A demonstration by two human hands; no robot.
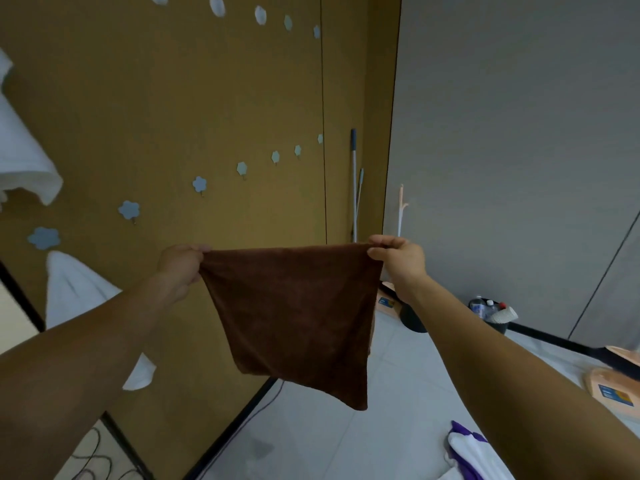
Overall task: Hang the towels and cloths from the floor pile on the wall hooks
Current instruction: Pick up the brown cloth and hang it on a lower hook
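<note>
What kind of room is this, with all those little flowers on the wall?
Probably a utility or cleaning corner indoors, though I can't be sure. Flower-shaped hooks dot the brown wall, white towels hang on it, and mop poles lean in the corner.

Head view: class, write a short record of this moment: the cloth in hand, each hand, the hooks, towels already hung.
Cloth in hand: dark brown square terry cloth, held up by its top corners
Left hand: pinches its top left corner
Right hand: pinches its top right corner
Hooks: pale blue flower-shaped wall hooks, several bare
Already hung: white towels, at left
On floor: purple and white cloth
</note>
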